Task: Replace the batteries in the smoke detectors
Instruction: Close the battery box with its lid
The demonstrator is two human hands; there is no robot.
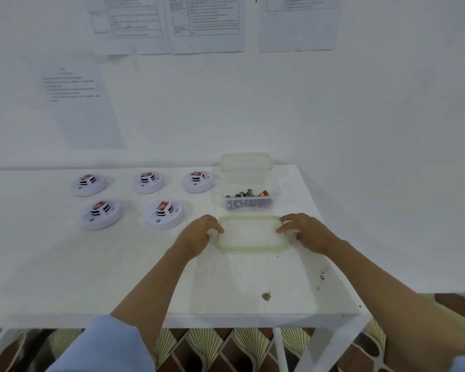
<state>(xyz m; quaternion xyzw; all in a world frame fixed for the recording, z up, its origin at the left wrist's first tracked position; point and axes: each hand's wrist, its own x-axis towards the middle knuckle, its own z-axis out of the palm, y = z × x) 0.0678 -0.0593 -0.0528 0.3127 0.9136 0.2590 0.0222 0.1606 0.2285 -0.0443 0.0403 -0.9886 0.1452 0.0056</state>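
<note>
Desk (91,264), white. Five smoke detectors (163,213) sit on the left half, three in the back row and two in front. The nearest one is just left of my left hand (199,232). Each carries a red-labelled block on top; too small to tell what it is.

The open tub (249,206) of loose batteries (249,194) stands just beyond the lid (251,234). A second, empty tub (244,163) is behind it by the wall.

Hands: the left one is at the lid's left end and my right hand (304,229) at its right end. Fingers of both are bent, with the tips on the green-edged rim. The lid lies flat on the desk. I cannot tell whether my thumbs are tucked under to pinch it or the fingers merely rest there.

Handling, as I judge it:
- Lid: thin, light plastic that will probably flex. Lift it by the two short ends.
- Detectors: light, hollow, rigid shells with smooth, round sides, so likely to slide on this desk. Take one around the outer rim with one hand and work on it with the other. The raised centre looks the more fragile part, so don't squeeze there.
- Batteries: small, dense, prone to roll. Pinch one at a time across the body.
</note>
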